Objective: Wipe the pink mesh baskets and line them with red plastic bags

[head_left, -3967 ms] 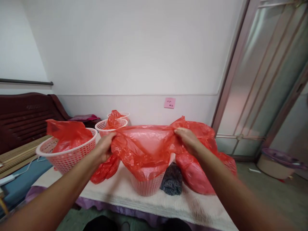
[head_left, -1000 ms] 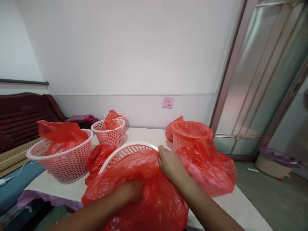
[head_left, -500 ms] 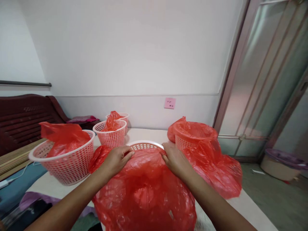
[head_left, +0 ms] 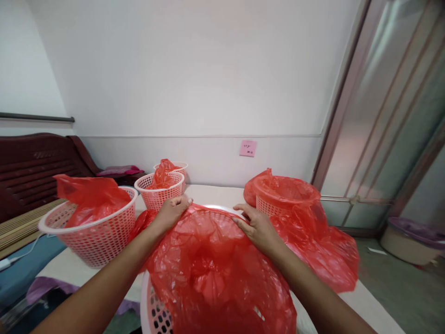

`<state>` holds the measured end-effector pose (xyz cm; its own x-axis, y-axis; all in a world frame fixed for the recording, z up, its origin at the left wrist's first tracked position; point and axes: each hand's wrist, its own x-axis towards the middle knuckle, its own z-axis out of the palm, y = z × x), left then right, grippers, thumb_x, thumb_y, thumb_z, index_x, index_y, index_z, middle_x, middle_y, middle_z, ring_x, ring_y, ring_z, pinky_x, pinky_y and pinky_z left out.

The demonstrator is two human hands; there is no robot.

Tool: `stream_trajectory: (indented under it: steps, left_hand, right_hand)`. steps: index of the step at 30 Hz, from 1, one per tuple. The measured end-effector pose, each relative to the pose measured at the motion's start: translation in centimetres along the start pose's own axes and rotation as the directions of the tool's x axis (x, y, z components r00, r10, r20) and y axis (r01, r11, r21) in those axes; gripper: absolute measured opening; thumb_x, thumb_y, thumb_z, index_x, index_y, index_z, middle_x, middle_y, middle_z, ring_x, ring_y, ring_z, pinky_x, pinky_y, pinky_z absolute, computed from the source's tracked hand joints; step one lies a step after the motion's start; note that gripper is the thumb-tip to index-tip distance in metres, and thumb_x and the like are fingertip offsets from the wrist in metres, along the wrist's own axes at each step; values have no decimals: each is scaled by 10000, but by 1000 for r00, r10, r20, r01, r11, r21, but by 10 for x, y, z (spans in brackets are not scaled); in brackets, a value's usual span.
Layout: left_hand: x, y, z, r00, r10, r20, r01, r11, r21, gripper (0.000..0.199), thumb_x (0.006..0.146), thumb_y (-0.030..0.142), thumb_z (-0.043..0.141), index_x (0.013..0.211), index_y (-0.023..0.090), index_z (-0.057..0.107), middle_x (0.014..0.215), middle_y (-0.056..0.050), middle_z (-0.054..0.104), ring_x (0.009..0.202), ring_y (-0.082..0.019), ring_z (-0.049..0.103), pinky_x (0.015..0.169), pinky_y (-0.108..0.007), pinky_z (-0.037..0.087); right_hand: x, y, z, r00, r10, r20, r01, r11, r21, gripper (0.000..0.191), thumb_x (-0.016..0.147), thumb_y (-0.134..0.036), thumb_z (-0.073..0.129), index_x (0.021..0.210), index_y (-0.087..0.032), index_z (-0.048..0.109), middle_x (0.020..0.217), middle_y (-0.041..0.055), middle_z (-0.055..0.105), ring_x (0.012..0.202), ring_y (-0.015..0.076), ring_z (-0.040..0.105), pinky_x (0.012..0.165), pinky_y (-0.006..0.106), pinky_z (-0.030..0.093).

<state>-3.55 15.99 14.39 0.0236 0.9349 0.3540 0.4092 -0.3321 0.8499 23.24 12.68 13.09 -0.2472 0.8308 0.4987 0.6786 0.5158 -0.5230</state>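
The left hand (head_left: 170, 214) clenches a red plastic bag (head_left: 215, 273) at the far rim of a pink perforated basket (head_left: 155, 315), holding the film taut there. The right hand (head_left: 259, 229) lies spread on the film, though whether it grips is hard to tell. The bag drapes over the basket at the table (head_left: 212, 192)'s near end; 4 more baskets (head_left: 95, 246) stand beyond, with red bags.

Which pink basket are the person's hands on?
The nearest basket, mostly covered by a red plastic bag that the left hand and right hand rest on. The left basket, middle basket, back basket and right basket stand farther off, untouched.
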Motion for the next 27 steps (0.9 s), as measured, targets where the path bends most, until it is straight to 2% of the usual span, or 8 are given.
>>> stream_trajectory:
  steps: [2,5,8,15,18,21,24,27]
  left_hand:
    - [0,-1,-1,1000,7,-12,-8,1000,-25,432,759,555,572,551,216,401,519,67,378,488,-104,342,496,-248,246]
    - [-5,-2,-3,999,35,7,-34,997,-68,370,746,526,602,618,199,484,595,51,468,553,-113,416,536,-240,307]
    - [-10,-2,-3,997,56,46,-52,995,-89,315,747,492,619,724,182,566,687,34,534,635,-125,475,591,-241,355]
    - [-6,4,4,999,35,11,-35,998,-49,327,810,415,581,603,178,494,600,60,445,585,-102,400,553,-239,295]
    - [1,1,5,1000,-28,8,28,998,-53,349,830,341,614,569,179,449,571,74,403,544,-90,390,529,-232,301]
    - [7,-7,5,989,-143,39,146,986,-86,330,863,299,613,598,165,469,570,80,418,499,-73,405,493,-217,342]
    - [11,-14,4,956,-272,108,286,946,-155,252,894,317,583,713,146,549,616,64,505,495,-67,467,476,-210,404]
    - [15,-16,3,921,-349,175,383,896,-225,229,905,335,572,789,138,583,652,51,550,504,-67,503,477,-210,439]
  right_hand:
    - [0,1,2,999,-30,-37,33,996,86,227,883,-313,522,1075,-209,583,879,14,634,752,149,554,703,252,397]
    - [3,1,3,998,-38,-50,45,989,143,150,883,-298,498,944,-204,599,814,4,609,726,142,541,683,249,391]
    - [9,3,0,999,-6,-54,14,988,151,162,873,-316,484,820,-207,591,764,-3,588,717,145,532,667,255,374]
    - [26,6,-3,988,152,-29,-146,980,135,299,789,-349,491,534,-216,409,524,-47,400,546,126,417,533,262,277]
    - [30,10,3,978,203,-41,-194,968,158,272,770,-348,480,537,-213,439,539,-40,440,567,129,449,542,253,304]
    - [35,19,12,961,272,-50,-258,946,195,152,737,-292,466,657,-201,557,598,-24,542,584,137,505,561,250,361]
    - [40,28,14,942,335,-16,-325,924,202,168,691,-235,461,750,-187,611,586,-17,583,529,143,518,521,251,371]
    - [37,27,5,943,331,-43,-322,936,145,129,710,-252,478,682,-194,589,640,11,617,595,160,550,562,265,374]
